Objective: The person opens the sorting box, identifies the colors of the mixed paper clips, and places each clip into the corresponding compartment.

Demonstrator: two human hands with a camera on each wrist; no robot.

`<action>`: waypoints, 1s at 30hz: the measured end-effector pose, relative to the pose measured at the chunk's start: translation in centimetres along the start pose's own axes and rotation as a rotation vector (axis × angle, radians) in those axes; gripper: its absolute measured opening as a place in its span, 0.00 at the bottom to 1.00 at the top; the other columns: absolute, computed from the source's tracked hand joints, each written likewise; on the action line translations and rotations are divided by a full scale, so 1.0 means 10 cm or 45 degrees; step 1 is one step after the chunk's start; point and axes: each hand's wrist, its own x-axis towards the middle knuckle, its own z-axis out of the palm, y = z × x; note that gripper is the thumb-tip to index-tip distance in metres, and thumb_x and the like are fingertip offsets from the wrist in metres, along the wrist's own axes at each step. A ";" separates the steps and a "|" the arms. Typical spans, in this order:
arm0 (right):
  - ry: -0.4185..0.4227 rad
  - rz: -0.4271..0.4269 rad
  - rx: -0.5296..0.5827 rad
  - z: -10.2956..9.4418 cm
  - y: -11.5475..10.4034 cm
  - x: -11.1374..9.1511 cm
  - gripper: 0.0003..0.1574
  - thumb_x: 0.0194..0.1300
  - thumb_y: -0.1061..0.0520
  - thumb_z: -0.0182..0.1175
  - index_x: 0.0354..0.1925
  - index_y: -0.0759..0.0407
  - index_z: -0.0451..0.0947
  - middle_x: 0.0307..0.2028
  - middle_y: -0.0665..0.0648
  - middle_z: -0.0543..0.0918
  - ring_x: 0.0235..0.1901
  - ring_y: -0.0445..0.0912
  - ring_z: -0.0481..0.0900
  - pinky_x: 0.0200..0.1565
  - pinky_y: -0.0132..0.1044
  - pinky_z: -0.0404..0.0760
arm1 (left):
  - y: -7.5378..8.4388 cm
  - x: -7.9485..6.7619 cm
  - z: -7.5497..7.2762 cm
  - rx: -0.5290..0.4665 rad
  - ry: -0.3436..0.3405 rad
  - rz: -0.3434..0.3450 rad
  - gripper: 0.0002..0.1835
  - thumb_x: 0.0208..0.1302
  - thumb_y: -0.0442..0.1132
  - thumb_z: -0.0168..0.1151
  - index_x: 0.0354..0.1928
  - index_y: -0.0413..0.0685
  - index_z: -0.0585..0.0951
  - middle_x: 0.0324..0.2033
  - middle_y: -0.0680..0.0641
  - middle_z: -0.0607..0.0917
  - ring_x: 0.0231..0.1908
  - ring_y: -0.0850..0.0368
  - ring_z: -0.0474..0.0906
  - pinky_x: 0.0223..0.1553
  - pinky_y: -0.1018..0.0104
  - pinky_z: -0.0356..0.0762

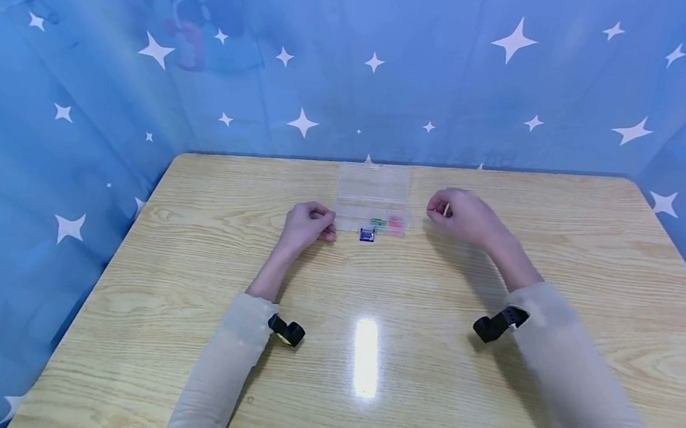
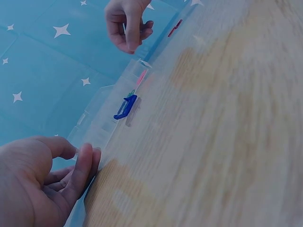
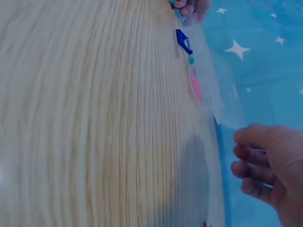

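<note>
A clear plastic compartment box [image 1: 352,213] lies on the table with its lid [image 1: 374,181] tipped back. My left hand [image 1: 309,226] pinches the box's left edge between thumb and fingers. Inside, at the right, are a green piece [image 1: 378,223] and a pink piece [image 1: 395,222]. At the front wall sits a small blue clip-like piece [image 2: 126,108]; whether it touches the wall I cannot tell. My right hand [image 1: 461,216] hovers right of the box, its fingers loosely bent. Nothing shows between them in the right wrist view [image 3: 279,165].
A small red piece [image 2: 175,28] lies on the table to the right of the box. The wood-grain table [image 1: 427,367] meets a blue curtain [image 1: 336,56] with white stars behind and at the sides. A bright light reflection shows on the tabletop.
</note>
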 end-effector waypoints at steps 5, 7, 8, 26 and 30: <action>-0.002 0.017 -0.010 -0.06 0.08 -0.08 0.07 0.62 0.58 0.57 0.37 0.59 0.79 0.30 0.53 0.80 0.29 0.44 0.75 0.30 0.38 0.76 | -0.01 0.00 0.00 0.003 -0.004 0.015 0.09 0.64 0.37 0.56 0.39 0.36 0.77 0.26 0.38 0.82 0.23 0.48 0.82 0.29 0.61 0.83; -0.005 0.027 -0.015 -0.08 0.11 -0.11 0.08 0.63 0.58 0.57 0.38 0.60 0.79 0.30 0.53 0.80 0.29 0.44 0.75 0.30 0.38 0.76 | -0.01 0.00 0.00 0.003 -0.002 0.017 0.09 0.64 0.37 0.56 0.39 0.36 0.77 0.26 0.39 0.82 0.23 0.48 0.82 0.29 0.61 0.83; -0.011 0.035 -0.016 -0.10 0.13 -0.12 0.08 0.63 0.58 0.57 0.38 0.60 0.79 0.30 0.53 0.80 0.28 0.44 0.75 0.29 0.37 0.76 | -0.01 0.00 0.00 0.002 -0.001 0.016 0.09 0.64 0.37 0.57 0.39 0.36 0.77 0.26 0.39 0.82 0.23 0.48 0.82 0.29 0.61 0.83; -0.028 0.130 -0.039 -0.30 0.52 -0.37 0.09 0.63 0.58 0.56 0.39 0.62 0.78 0.30 0.55 0.80 0.28 0.46 0.76 0.29 0.40 0.76 | -0.01 0.01 0.00 -0.001 -0.001 0.019 0.10 0.64 0.37 0.56 0.40 0.34 0.77 0.26 0.38 0.82 0.23 0.48 0.82 0.28 0.61 0.83; -0.030 0.147 -0.056 -0.30 0.60 -0.42 0.08 0.62 0.58 0.58 0.38 0.62 0.78 0.30 0.55 0.80 0.30 0.46 0.76 0.32 0.41 0.76 | -0.01 0.01 -0.01 -0.001 0.001 0.017 0.09 0.64 0.37 0.56 0.39 0.36 0.77 0.26 0.38 0.82 0.23 0.48 0.82 0.28 0.61 0.83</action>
